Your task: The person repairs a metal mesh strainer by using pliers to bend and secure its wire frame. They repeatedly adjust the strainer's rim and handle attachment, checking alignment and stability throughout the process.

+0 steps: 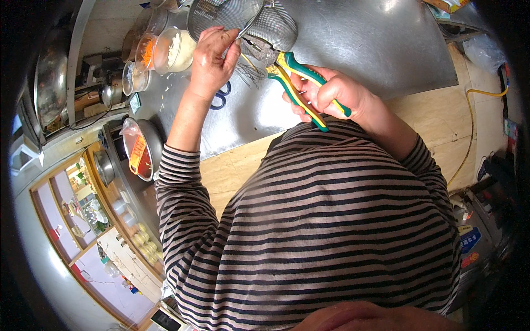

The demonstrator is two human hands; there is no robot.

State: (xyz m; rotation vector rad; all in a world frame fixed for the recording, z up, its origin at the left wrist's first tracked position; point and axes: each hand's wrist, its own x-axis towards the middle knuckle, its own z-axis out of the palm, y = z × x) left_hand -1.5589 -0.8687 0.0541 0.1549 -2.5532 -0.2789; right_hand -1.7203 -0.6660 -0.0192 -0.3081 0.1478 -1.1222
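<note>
striped sleeves (331, 220) filled the foreground. right hand (337, 96) was closed around green-and-yellow pliers (292, 77), whose nose bit the wire strainer (248, 22). left hand (212, 58) pinched the strainer's rim over the steel counter (375, 49); food tubs (165, 52) stood beyond.

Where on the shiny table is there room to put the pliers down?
The steel counter is bare right of the mesh strainer, up to the wooden edge. The left is crowded: plastic tubs, scissors, a foil-covered pot. Both hands, left hand and right hand, fill the middle.
</note>
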